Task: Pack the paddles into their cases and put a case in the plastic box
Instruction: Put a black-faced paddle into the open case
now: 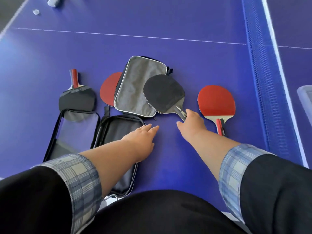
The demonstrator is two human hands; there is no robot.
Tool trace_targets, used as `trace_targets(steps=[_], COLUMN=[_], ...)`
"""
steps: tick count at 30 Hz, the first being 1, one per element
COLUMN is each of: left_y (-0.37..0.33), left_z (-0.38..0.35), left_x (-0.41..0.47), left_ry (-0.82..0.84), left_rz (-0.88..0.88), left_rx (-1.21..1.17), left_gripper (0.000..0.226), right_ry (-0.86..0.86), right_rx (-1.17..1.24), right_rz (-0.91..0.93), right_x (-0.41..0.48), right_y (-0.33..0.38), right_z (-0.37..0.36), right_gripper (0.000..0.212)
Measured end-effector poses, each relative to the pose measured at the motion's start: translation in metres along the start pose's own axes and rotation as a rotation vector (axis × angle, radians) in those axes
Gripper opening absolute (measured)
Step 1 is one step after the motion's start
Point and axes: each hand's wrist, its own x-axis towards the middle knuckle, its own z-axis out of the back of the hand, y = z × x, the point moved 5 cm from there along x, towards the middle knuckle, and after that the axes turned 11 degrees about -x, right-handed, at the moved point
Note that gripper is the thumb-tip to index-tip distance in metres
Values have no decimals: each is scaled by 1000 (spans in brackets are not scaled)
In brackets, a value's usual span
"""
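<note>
Several paddles lie on the blue table. A black-faced paddle (pixel 163 93) rests partly on a grey case (pixel 135 88), and my right hand (pixel 191 122) grips its handle. A red paddle (pixel 216 100) lies to the right. Another red paddle (pixel 109 89) pokes out from under the grey case. A black paddle with a red handle (pixel 76 97) lies at the left, its head over the flap of an open black case (pixel 118 132). My left hand (pixel 143 137) hovers flat over that case's right edge, fingers apart, holding nothing.
The table-tennis net (pixel 266 81) runs down the right side. Beyond it, at the far right edge, a corner of a clear plastic box (pixel 305 98) shows. Small pale objects (pixel 36 12) lie at the far left corner of the table (pixel 168 22).
</note>
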Motion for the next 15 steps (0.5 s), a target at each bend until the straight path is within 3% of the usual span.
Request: trace_targets(steps=[5, 9, 11, 15], left_y=[-4, -3, 1, 17], left_z=[5, 18, 26, 45], left_x=[5, 3, 3, 10], left_ry=[-25, -166, -266, -426], left_rz=[20, 72, 149, 284], left_rx=[-59, -245, -410, -955], left_gripper=[69, 76, 79, 74], right_ry=[104, 220, 252, 246], right_rx=[-116, 87, 244, 403], right_rz=[47, 60, 40, 68], right_x=[18, 9, -3, -36], right_y=[-3, 5, 12, 36], right_z=[-3, -10, -13, -19], right_gripper=[56, 19, 21, 17])
